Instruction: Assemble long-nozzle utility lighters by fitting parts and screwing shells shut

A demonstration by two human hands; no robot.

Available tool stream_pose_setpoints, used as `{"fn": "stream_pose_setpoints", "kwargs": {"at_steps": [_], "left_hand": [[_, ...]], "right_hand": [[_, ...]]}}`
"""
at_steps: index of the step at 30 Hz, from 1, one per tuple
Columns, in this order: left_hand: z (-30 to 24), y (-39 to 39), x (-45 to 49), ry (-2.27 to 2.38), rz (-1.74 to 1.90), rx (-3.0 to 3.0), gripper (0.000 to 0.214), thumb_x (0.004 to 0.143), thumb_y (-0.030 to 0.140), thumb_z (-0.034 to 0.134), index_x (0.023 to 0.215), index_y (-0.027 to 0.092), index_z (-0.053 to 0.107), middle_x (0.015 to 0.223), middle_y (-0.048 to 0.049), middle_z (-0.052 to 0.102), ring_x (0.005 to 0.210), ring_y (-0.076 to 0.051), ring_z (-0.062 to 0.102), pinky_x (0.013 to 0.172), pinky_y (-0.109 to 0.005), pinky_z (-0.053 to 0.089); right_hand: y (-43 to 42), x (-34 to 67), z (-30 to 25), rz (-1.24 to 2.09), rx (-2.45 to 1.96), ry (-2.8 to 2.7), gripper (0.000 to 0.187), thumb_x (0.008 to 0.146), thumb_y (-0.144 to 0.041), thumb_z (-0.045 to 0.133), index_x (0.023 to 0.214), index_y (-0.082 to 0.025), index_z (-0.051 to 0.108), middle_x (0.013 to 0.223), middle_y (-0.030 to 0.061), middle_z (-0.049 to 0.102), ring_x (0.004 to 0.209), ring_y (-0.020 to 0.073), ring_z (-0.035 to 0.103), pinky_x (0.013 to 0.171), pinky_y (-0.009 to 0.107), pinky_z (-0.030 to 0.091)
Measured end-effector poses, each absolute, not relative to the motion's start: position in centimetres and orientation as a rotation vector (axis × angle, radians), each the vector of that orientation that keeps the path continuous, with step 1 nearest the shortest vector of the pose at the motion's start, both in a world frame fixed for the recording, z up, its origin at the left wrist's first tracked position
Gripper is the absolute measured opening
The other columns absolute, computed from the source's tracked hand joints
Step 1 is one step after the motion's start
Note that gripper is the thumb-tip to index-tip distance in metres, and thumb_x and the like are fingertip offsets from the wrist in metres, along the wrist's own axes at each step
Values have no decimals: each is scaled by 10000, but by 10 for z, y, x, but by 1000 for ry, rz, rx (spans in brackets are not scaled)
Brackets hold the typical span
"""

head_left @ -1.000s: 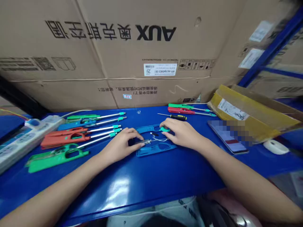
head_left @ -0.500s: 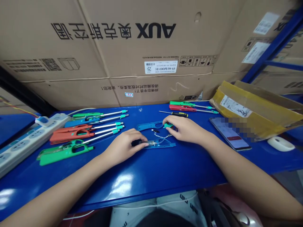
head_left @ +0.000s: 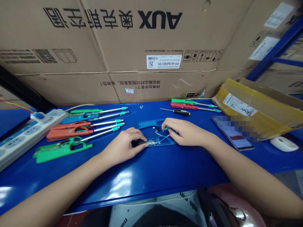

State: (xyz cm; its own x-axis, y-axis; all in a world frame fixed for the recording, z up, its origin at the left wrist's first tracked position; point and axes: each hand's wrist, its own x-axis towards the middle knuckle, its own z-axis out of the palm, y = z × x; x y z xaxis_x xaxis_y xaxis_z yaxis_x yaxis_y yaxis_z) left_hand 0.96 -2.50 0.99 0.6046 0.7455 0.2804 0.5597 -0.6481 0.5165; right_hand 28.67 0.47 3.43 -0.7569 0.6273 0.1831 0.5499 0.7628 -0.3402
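My left hand [head_left: 125, 144] is closed around the left end of a blue lighter shell half [head_left: 169, 141] lying on the table. Its thumb and fingers pinch a clear fuel tank with a metal valve [head_left: 151, 143] set in that shell. A thin clear tube [head_left: 163, 138] runs from the valve towards the right. Over the shell's right end, my right hand [head_left: 187, 132] pinches a small green part [head_left: 167, 128], mostly hidden by the fingers. A small black piece with white wires [head_left: 157, 129] lies between the shell halves. Just behind rests the other blue shell half [head_left: 150, 123].
Several long-nosed lighters [head_left: 71, 128] and a white power strip [head_left: 30, 137] lie at left. A screwdriver [head_left: 181, 112], two more lighters [head_left: 184, 106], a phone [head_left: 227, 129], a yellow-taped box [head_left: 267, 108] and a white mouse [head_left: 284, 144] are behind and right. Cardboard [head_left: 118, 53] stands at the back.
My right hand has come down closer to the front shell half, and its fingers now cover more of the green part. My left hand keeps its grip. The view has tilted slightly.
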Motion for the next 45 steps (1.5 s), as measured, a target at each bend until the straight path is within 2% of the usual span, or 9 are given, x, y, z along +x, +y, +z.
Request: {"fn": "stream_pose_setpoints", "kwargs": {"at_steps": [3, 5, 14, 21, 26, 32, 40, 43, 45], "left_hand": [[10, -26, 10, 1057, 695, 2428, 127, 914, 272, 672, 952, 197, 768, 938, -50, 735, 879, -189, 684, 823, -324, 549], [11, -26, 10, 1054, 691, 2421, 125, 913, 261, 670, 947, 196, 771, 942, -52, 731, 882, -189, 685, 826, -323, 549], [6, -26, 12, 1120, 717, 2337, 58, 841, 250, 750, 844, 196, 769, 908, -46, 739, 845, -194, 687, 797, -331, 547], [4, -26, 14, 1131, 748, 2326, 71, 835, 267, 744, 842, 203, 773, 888, -44, 740, 797, -185, 687, 727, -311, 551], [5, -29, 15, 1142, 770, 2374, 164, 890, 307, 689, 995, 219, 780, 955, -57, 733, 859, -195, 682, 753, -311, 553], [5, -29, 14, 1123, 709, 2452, 146, 917, 305, 677, 973, 229, 789, 987, -53, 699, 911, -204, 673, 885, -377, 537], [6, -35, 15, 1140, 725, 2479, 118, 900, 264, 706, 992, 234, 775, 1006, -55, 701, 937, -220, 631, 847, -382, 546], [7, -36, 16, 1099, 870, 2474, 113, 906, 258, 703, 993, 223, 766, 977, -52, 722, 915, -204, 642, 826, -351, 549], [8, -37, 17, 1054, 956, 2508, 118, 921, 250, 686, 1006, 219, 762, 955, -51, 737, 904, -197, 647, 818, -339, 548]], "right_hand": [[-2, 278, 33, 437, -892, -2664, 97, 966, -244, 518, 1038, -212, 575, 1030, 48, 662, 907, 191, 607, 770, 307, 444], [-4, 274, 29, 443, -879, -2697, 148, 954, -330, 586, 1050, -217, 589, 1046, 43, 675, 939, 203, 622, 767, 308, 443], [-4, 263, 11, 456, -897, -2641, 143, 957, -357, 623, 961, -217, 652, 945, 20, 702, 899, 178, 642, 741, 278, 426], [-6, 255, 8, 660, -1150, -2440, 181, 839, -369, 766, 882, -220, 673, 866, -6, 706, 749, 146, 605, 677, 255, 394], [-3, 260, 10, 659, -1068, -2429, 101, 915, -290, 650, 874, -203, 683, 867, 12, 718, 767, 148, 614, 709, 264, 406], [-3, 264, 17, 659, -1035, -2464, 89, 904, -209, 613, 862, -188, 688, 855, 20, 728, 752, 143, 617, 688, 255, 398], [-6, 264, 15, 678, -1003, -2478, 101, 859, -173, 617, 913, -208, 694, 853, -1, 711, 718, 135, 579, 684, 256, 405], [-6, 263, 16, 708, -978, -2479, 95, 903, -207, 594, 911, -201, 689, 856, 9, 700, 733, 139, 585, 701, 264, 411], [-6, 262, 16, 735, -945, -2488, 186, 957, -237, 534, 841, -188, 671, 817, 13, 674, 726, 139, 577, 706, 268, 409]]}}
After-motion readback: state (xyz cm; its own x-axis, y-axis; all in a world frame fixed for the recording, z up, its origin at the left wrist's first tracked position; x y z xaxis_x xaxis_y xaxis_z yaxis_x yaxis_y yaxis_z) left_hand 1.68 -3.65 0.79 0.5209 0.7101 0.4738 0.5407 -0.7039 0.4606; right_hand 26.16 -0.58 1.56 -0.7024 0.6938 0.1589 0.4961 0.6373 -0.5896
